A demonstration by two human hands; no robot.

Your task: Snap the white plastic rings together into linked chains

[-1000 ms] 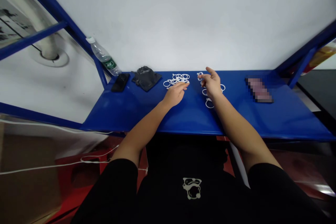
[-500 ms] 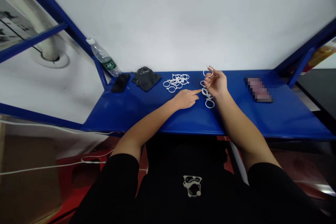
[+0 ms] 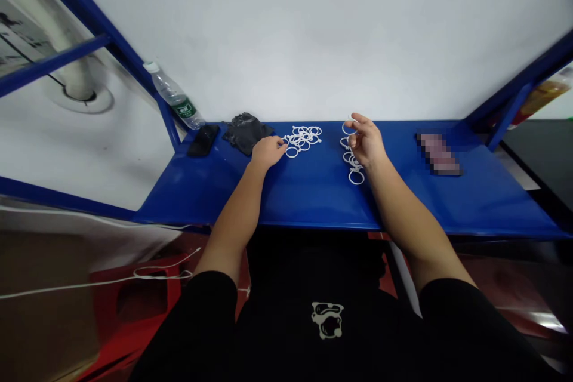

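L hand [image 3: 267, 152] at pile of loose white plastic rings [image 3: 303, 138], R hand [image 3: 366, 140] on ring chain [image 3: 353, 161], blue worktop [image 3: 322, 194].
L fingers pressed together, tips touching pile's left edge, grip unclear. R fingers curled, pinching top ring [image 3: 348, 128] at chain's far end; chain runs near-far, right of pile. Far left: water bottle [image 3: 175, 98], green label unreadable; phone [image 3: 203, 140]; black pouch [image 3: 244, 132]. Right: pixelated item [image 3: 439, 154].

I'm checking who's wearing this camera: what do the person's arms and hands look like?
The left hand and right hand are bare, without gloves, and no watch shows on the forearms. Black sleeves end near the elbows, and the black top bears a white cartoon-like print.
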